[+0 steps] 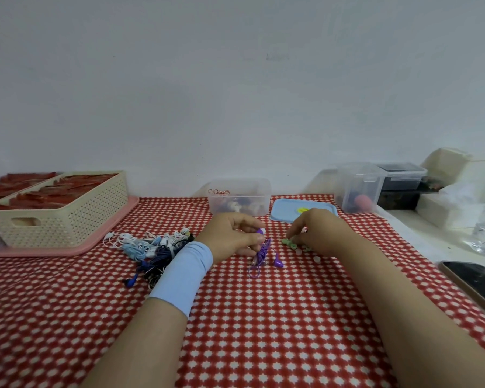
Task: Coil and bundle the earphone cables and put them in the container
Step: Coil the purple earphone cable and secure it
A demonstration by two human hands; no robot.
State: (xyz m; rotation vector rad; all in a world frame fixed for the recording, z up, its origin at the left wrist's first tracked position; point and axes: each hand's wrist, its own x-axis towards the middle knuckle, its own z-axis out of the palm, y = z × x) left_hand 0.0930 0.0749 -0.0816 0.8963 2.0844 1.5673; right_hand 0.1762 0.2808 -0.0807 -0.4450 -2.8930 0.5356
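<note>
My left hand grips a purple earphone cable, coiled into a bundle, just above the red checked tablecloth; its plug end lies on the cloth to the right. My right hand reaches with curled fingers into a small heap of green and pale bands; whether it holds one is hidden. A tangle of white, blue and dark earphones lies left of my left wrist. The clear container stands open behind my hands, with bundles inside.
The container's blue lid lies right of it. A cream basket on a pink tray sits far left. Clear and dark boxes stand at back right. A phone lies at the right edge.
</note>
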